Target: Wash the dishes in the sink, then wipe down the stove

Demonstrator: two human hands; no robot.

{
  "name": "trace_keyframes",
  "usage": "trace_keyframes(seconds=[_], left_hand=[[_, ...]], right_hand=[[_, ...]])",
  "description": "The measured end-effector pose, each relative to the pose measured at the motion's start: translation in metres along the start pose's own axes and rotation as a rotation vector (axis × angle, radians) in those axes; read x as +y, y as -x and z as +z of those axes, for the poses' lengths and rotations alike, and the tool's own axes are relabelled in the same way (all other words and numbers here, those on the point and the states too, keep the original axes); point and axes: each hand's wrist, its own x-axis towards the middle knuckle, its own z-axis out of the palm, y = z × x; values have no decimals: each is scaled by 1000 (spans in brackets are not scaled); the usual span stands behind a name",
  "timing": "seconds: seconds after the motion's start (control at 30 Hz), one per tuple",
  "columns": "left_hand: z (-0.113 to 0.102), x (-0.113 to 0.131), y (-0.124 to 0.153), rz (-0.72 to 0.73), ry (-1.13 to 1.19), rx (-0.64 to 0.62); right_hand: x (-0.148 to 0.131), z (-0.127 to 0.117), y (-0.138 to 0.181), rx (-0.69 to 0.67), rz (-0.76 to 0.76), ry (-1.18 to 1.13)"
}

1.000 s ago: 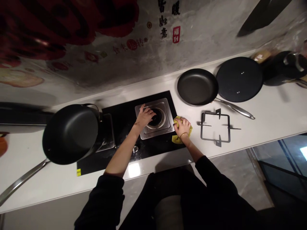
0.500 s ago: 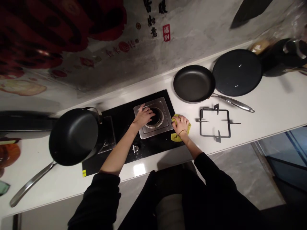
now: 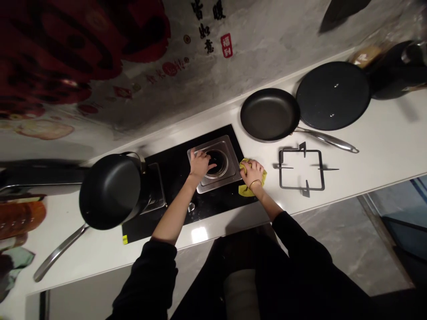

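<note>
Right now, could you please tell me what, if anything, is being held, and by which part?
The right hand holds the yellow cloth by its bunched middle; the left hand shows nothing held.

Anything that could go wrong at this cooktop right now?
1. Left hand is spread at the right burner; if that metal is hot, fingers could get burned. Heat can't be judged from here.
2. Pan support lies just right of the right hand; its prongs might snag the yellow cloth on a slide that way.
3. The left pan's long handle reaches near the counter's front edge; a bump could shift it.
</note>
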Motion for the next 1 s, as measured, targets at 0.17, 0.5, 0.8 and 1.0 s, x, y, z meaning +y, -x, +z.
trace_keyframes(seconds=[0.17,0.5,0.8,1.0], left_hand=[[1,20,6,-160,-18,32],[14,31,24,-218,57,92],[40,55,68,-312,207,329],[40,59,61,-329,254,293]], right_hand=[[1,1,0,8,2,13],[3,3,0,33,-5,20],[1,-1,1,16,-4,73],[3,1,-3,58,-6,46]])
